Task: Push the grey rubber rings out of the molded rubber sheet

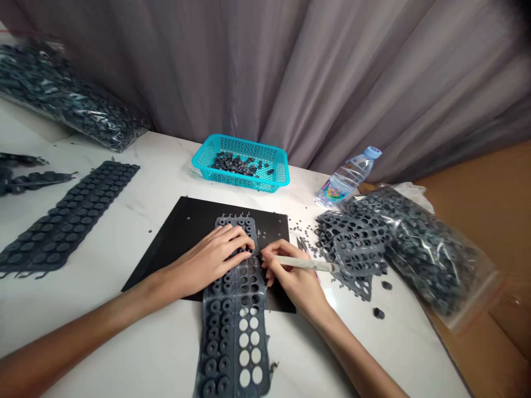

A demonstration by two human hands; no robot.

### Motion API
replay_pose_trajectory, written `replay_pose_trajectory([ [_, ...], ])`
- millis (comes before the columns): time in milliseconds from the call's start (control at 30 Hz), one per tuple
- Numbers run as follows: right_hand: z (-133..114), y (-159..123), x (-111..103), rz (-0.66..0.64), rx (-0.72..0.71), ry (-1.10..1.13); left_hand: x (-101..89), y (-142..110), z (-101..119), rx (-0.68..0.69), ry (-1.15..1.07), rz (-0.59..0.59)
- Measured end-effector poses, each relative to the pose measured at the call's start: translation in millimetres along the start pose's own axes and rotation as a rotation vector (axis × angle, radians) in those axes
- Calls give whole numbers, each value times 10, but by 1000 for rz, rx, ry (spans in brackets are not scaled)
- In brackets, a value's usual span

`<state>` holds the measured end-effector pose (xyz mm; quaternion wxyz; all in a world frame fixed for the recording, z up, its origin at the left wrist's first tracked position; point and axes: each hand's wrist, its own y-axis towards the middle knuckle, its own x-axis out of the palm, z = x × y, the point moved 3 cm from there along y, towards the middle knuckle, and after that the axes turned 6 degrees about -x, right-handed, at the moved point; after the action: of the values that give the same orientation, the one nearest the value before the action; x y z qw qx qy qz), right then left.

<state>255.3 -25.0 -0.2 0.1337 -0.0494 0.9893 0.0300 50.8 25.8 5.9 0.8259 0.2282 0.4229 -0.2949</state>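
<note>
A long dark rubber sheet [232, 342] of moulded round parts runs toward me across a black mat [166, 243]. Thick ring-shaped pieces fill its left columns, while the nearer right columns are open round holes. My left hand [222, 254] lies over the sheet's far half, its bent fingers and thumb gripping it near the right edge. My right hand [294, 276] is closed around a slim tool with a pale handle [307, 263], beside the sheet's right edge. The fingers hide the tool's working tip. Behind this hand lies a small pair of dark pointed tips [302, 244], partly covered.
A turquoise basket [282, 176] holds loose black pieces. Right: a water bottle [350, 177], emptied perforated sheets [360, 243], a full plastic bag [431, 260], scattered dark bits. Left: another rubber sheet [70, 221] and a large filled bag [74, 94]. A grey curtain [249, 66] hangs behind.
</note>
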Motion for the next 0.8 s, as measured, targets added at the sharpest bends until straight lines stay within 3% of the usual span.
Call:
replay_pose_trajectory([
  [200,-10,-2,29,-57,15,23,-11,25,64,37,53,14],
  [800,114,25,105,-15,-10,137,-6,16,26,72,48,40],
])
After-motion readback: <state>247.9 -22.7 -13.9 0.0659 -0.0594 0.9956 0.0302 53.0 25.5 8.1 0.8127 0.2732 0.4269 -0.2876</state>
